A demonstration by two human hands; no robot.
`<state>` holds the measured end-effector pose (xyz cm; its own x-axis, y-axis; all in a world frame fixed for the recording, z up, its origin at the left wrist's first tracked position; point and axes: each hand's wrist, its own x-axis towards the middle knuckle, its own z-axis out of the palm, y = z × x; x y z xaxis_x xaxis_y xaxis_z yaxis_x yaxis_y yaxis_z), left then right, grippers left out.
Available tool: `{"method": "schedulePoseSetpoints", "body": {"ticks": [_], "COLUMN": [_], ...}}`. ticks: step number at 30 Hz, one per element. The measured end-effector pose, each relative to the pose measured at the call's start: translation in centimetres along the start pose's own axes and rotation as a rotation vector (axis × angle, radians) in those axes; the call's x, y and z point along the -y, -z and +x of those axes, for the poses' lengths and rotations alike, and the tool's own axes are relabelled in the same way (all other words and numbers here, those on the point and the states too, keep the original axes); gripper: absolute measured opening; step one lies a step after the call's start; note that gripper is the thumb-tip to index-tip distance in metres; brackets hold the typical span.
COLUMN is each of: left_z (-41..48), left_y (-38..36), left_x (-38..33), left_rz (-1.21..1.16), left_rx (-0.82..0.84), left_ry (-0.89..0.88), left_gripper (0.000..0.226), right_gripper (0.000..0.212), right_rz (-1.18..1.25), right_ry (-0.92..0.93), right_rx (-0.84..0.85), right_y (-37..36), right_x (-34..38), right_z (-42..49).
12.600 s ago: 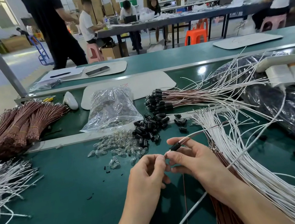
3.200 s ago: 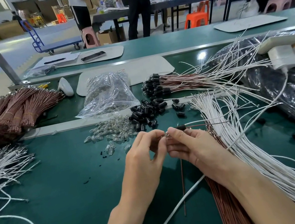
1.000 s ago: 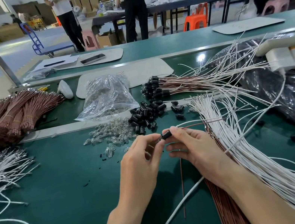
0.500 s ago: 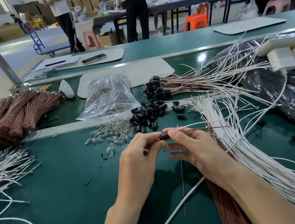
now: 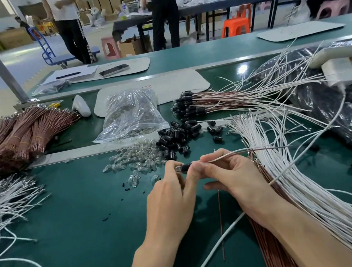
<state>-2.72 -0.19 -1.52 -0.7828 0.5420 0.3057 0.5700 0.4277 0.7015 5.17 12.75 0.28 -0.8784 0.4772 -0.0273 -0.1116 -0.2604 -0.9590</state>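
Above the worktop [image 5: 68, 223], the left hand [image 5: 169, 195] pinches a small glass bulb [image 5: 178, 168] at the mouth of the black socket [image 5: 185, 167], which the right hand [image 5: 231, 170] pinches between its fingers. The glass looks feather-light and fragile, so grip the stiff socket

The left hand [image 5: 171, 204] and right hand [image 5: 236, 176] are bare, forearms too.
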Motion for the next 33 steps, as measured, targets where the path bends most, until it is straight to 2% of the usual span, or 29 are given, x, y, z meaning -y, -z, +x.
{"method": "schedulePoseSetpoints", "body": {"ticks": [3, 6, 10, 17, 21, 27, 30, 33], "left_z": [0.0, 0.1, 0.1, 0.2, 0.2, 0.1, 0.1, -0.1], "left_y": [0.0, 0.0, 0.0, -0.1, -0.2, 0.2, 0.1, 0.0], "left_x": [-0.3, -0.3, -0.2, -0.3, 0.0, 0.7, 0.4, 0.3], "left_rz": [0.057, 0.077, 0.111, 0.234, 0.105, -0.194, -0.224, -0.154], "left_rx": [-0.005, -0.003, 0.011, 0.036, 0.0, 0.069, 0.073, 0.066], "left_ry": [0.021, 0.031, 0.028, 0.026, 0.04, -0.119, -0.141, -0.094], "left_gripper": [0.051, 0.059, 0.068, 0.07, 0.05, 0.007, 0.013, 0.025], "right_gripper": [0.016, 0.027, 0.026, 0.028, 0.022, 0.025, 0.026, 0.028], "right_rz": [0.014, 0.012, 0.003, 0.016, 0.039, 0.109, 0.068, 0.031], "right_ry": [-0.027, -0.039, -0.032, -0.038, -0.031, -0.082, -0.062, -0.037], "right_rx": [0.01, 0.032, 0.052, 0.072, 0.052, 0.031, 0.036, 0.009], "right_y": [0.2, 0.4, 0.5, 0.8, 0.7, 0.3, 0.2, 0.1], "right_x": [-0.1, -0.2, -0.4, -0.5, -0.6, -0.3, -0.4, -0.3], "right_z": [0.1, 0.3, 0.4, 0.3, 0.5, 0.6, 0.5, 0.4]}}
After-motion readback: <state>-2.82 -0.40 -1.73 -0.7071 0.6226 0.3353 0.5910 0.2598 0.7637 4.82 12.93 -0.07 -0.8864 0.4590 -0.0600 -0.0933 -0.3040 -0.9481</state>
